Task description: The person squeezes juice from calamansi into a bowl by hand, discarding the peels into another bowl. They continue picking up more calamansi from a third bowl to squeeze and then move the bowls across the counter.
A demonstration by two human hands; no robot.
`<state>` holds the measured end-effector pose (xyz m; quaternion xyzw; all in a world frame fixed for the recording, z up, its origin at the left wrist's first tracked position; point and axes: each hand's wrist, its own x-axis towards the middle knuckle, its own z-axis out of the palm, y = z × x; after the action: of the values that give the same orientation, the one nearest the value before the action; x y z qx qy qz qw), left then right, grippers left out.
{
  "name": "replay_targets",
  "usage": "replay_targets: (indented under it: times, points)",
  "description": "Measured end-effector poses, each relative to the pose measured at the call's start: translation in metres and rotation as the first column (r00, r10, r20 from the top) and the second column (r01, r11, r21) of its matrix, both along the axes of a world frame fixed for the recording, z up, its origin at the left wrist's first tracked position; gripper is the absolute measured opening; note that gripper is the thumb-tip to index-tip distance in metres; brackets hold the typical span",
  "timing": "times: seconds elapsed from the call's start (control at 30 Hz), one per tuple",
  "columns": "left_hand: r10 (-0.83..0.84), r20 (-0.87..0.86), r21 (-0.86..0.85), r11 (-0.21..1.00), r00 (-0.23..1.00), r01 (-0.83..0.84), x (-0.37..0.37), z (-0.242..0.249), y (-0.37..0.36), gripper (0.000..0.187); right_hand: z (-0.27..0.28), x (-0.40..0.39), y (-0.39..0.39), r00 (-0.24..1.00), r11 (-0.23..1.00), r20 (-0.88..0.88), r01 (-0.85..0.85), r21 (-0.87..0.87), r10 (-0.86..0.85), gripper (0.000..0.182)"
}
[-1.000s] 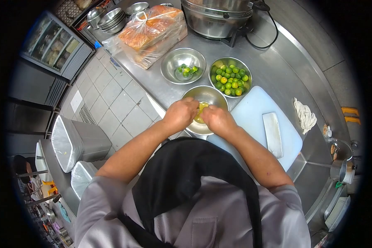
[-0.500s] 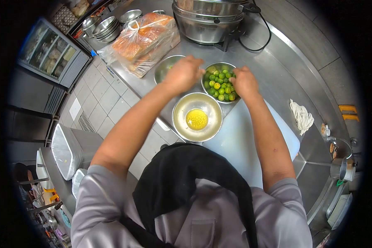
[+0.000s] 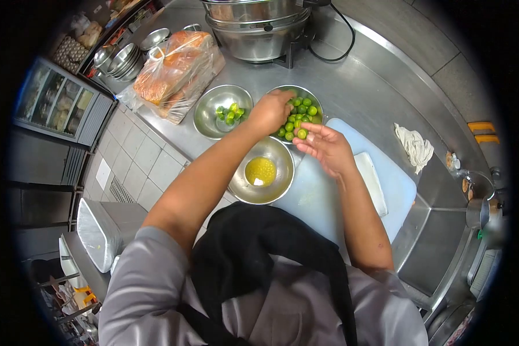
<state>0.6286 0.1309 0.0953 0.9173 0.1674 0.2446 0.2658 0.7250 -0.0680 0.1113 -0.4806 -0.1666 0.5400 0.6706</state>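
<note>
Small green limes (image 3: 307, 110) fill a steel bowl (image 3: 322, 102). My left hand (image 3: 270, 113) reaches over its left rim with bent fingers; whatever its fingertips pinch is hidden. Just off the front rim, my right hand (image 3: 328, 151) is turned palm up and grips one lime (image 3: 302, 134) at its fingertips. Left of there, a second steel bowl (image 3: 207, 109) has squeezed green lime pieces (image 3: 230, 114) in it. Nearest my body, a third steel bowl (image 3: 279, 184) holds yellow juice (image 3: 260, 171).
A white cutting board (image 3: 317, 187) with a pale flat oblong thing (image 3: 372, 181) lies under my right forearm. Bagged bread (image 3: 176, 72), stacked bowls (image 3: 124, 60) and a large steel pot (image 3: 259, 37) with a black cord stand behind. A crumpled cloth (image 3: 414, 147) lies right.
My left hand has shifted from beside the squeezed-lime bowl onto the lime bowl. My right hand has come out of the lime bowl toward me, turned palm up, with a lime showing in it.
</note>
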Motion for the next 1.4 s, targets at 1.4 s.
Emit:
replay_targets:
  times: [1.4]
  points:
    - [-0.023, -0.083, -0.260, 0.966, 0.996, 0.001, -0.174, 0.019, -0.064, 0.029, -0.015, -0.072, 0.012, 0.050, 0.922, 0.981, -0.353, -0.159, 0.188, 0.013]
